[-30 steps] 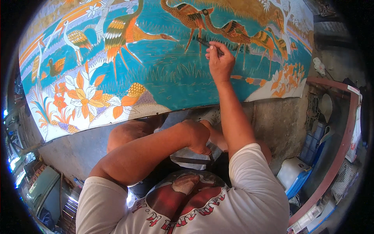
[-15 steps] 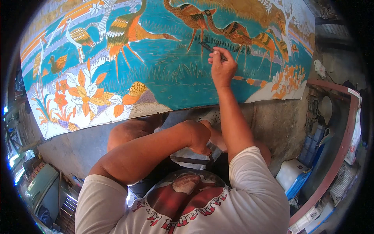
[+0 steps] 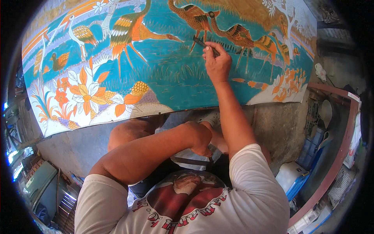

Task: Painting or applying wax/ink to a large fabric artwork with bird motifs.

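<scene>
Right hand [image 3: 216, 62] was up on the cloth [image 3: 163, 78], thumb and fingers pinched on a thin dark tool [image 3: 202, 42]. Tip sat at the legs of the brown bird [image 3: 193, 15], near the top of the teal ground. Arm stretched nearly straight from my shoulder.

Left hand [image 3: 200, 138] was low at my lap, curled into a loose fist against my knee [image 3: 128, 132]. I could not tell if it held anything; the forearm hid the palm.

The cloth hung slanted in front of me, lower edge just above my knees, orange flowers [image 3: 83, 87] off to the left, a second long-necked bird [image 3: 237, 33] just right of the tool.

My judgement on doing this well: keep the heel of the hand resting lightly on the cloth for steadiness, move the tip in short strokes along the fine leg lines, hold the tool at a low angle so it doesn't drip or snag, and brace the elbow rather than reaching from the shoulder.
</scene>
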The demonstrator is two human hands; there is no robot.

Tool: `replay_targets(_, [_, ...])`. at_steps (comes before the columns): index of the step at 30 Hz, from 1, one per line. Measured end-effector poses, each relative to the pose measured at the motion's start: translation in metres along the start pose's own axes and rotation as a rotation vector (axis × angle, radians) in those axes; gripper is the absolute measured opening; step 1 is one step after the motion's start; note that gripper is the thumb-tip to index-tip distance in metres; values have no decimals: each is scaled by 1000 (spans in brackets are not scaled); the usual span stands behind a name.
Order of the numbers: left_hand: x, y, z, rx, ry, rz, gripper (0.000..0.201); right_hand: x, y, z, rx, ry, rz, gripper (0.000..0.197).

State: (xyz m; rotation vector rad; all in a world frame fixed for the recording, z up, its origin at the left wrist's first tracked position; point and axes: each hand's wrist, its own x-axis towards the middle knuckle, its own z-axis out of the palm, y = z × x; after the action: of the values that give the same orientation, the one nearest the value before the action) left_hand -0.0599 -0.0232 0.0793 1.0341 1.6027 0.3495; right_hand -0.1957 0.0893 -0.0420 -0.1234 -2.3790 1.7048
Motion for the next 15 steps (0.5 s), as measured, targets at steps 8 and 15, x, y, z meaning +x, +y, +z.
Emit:
replay_targets(8, [-2, 0, -3, 25, 13, 1, 67, 4, -1, 8, 30, 25, -73, 16])
replay_targets(15, [4, 0, 1, -42, -83, -94, 67, 4, -4, 12, 34, 39, -149, 15])
